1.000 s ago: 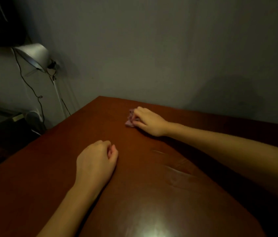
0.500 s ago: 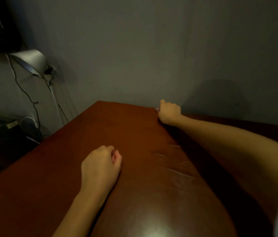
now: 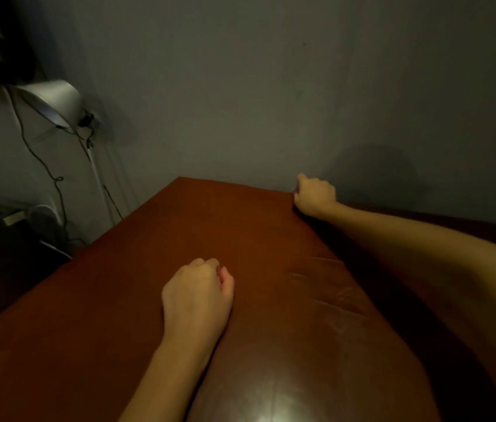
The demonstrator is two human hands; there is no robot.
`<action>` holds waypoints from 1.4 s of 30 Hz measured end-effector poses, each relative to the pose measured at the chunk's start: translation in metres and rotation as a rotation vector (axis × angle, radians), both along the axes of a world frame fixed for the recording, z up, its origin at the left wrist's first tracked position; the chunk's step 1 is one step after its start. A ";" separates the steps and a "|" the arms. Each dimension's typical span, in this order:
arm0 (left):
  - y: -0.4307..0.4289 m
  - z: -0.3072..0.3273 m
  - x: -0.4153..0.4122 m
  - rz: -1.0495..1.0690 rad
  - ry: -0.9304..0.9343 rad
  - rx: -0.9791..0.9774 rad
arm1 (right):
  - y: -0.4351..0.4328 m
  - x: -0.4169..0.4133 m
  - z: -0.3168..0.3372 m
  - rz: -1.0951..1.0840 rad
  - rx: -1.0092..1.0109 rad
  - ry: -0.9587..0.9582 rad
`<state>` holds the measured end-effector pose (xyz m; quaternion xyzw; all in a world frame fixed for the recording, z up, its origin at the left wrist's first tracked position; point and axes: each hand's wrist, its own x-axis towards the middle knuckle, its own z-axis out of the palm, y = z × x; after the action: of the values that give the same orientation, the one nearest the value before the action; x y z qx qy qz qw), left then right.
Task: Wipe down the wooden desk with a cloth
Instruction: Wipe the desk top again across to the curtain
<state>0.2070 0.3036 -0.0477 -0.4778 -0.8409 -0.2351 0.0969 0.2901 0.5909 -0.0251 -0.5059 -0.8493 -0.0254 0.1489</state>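
Note:
The reddish-brown wooden desk [image 3: 112, 306] stretches away from me to the grey wall. My right hand [image 3: 315, 194] is stretched out to the desk's far edge, right against the wall, with its fingers curled shut. The pinkish cloth it holds is hidden under the fist. My left hand [image 3: 198, 296] rests on the middle of the desk as a loose fist and holds nothing. A bright reflection shines on the near part of the desk top.
A silver desk lamp [image 3: 52, 102] hangs at the upper left, with a black cable [image 3: 42, 161] running down the wall. Dark furniture [image 3: 6, 254] stands beside the desk's left edge. The grey wall [image 3: 271, 102] closes off the far side.
My right hand slid with the cloth from the far middle of the desk rightward to the back edge by the wall, and the cloth went out of sight beneath it. My left hand stayed put.

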 end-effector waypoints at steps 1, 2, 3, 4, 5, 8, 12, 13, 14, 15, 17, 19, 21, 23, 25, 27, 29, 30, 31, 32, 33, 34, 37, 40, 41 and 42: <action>0.000 0.000 -0.001 -0.006 -0.004 0.000 | -0.012 0.001 -0.002 0.082 0.021 0.007; -0.001 -0.001 -0.002 -0.010 -0.009 0.001 | -0.024 0.007 -0.003 0.190 0.038 0.008; -0.001 0.000 -0.002 -0.011 -0.011 0.002 | -0.035 0.017 -0.005 0.293 0.034 0.001; -0.001 -0.001 -0.003 -0.010 -0.012 0.004 | -0.042 0.030 -0.007 0.367 0.023 -0.006; 0.000 -0.001 -0.003 -0.009 -0.010 0.008 | -0.043 0.045 -0.006 0.394 0.018 -0.011; -0.001 -0.001 0.000 -0.017 -0.004 0.012 | -0.019 0.081 0.000 0.214 0.010 -0.014; -0.001 0.000 0.000 -0.012 0.004 0.006 | 0.007 0.063 0.002 0.056 -0.011 -0.008; -0.001 0.000 -0.001 -0.015 -0.001 0.009 | 0.006 0.050 0.002 0.064 -0.022 0.003; -0.001 0.000 0.000 -0.019 -0.005 0.012 | 0.001 0.038 0.001 0.089 -0.026 0.025; -0.001 0.001 0.000 -0.024 -0.011 0.014 | -0.007 0.028 0.001 0.130 -0.028 0.054; -0.003 0.001 -0.001 -0.037 -0.015 0.017 | -0.033 0.021 0.003 0.266 -0.079 0.101; -0.004 -0.001 -0.002 -0.046 -0.015 0.023 | -0.058 0.035 0.004 0.450 -0.194 0.070; -0.003 -0.001 -0.003 -0.043 -0.007 0.024 | -0.063 0.063 0.005 0.515 -0.275 0.020; -0.002 -0.001 -0.003 -0.038 -0.006 0.027 | -0.044 0.089 0.013 0.394 -0.273 0.048; -0.001 -0.002 -0.001 -0.038 -0.002 0.026 | -0.018 0.101 0.018 0.225 -0.247 0.087; 0.000 -0.002 -0.001 -0.038 -0.003 0.017 | 0.001 0.090 0.018 0.117 -0.208 0.091; 0.000 -0.003 -0.001 -0.043 -0.015 0.010 | 0.003 0.064 0.013 0.073 -0.145 0.063; 0.000 -0.002 -0.002 -0.047 -0.015 0.011 | -0.002 0.050 0.009 0.092 -0.112 0.056; -0.001 -0.002 -0.002 -0.050 -0.013 0.014 | -0.014 0.038 0.006 0.134 -0.081 0.048; -0.002 -0.001 -0.003 -0.053 -0.014 0.017 | -0.031 0.031 0.005 0.209 -0.055 0.039; -0.003 -0.001 -0.003 -0.055 -0.019 0.017 | -0.051 0.029 0.006 0.310 -0.046 0.034; -0.004 -0.001 -0.004 -0.056 -0.021 0.016 | -0.070 0.034 0.005 0.421 -0.059 0.024; -0.005 0.000 -0.003 -0.055 -0.008 0.025 | -0.095 0.078 0.001 0.578 -0.127 -0.034; -0.002 -0.001 -0.003 -0.049 -0.015 0.018 | -0.060 0.113 0.005 0.375 -0.113 -0.039; -0.001 0.000 -0.002 -0.046 -0.012 0.017 | -0.046 0.115 0.007 0.287 -0.098 -0.046; -0.001 0.000 -0.002 -0.043 -0.006 0.013 | -0.035 0.110 0.008 0.214 -0.077 -0.040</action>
<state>0.2049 0.3029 -0.0476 -0.4946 -0.8290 -0.2443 0.0924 0.4000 0.5561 -0.0168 -0.4173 -0.9015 0.0132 0.1139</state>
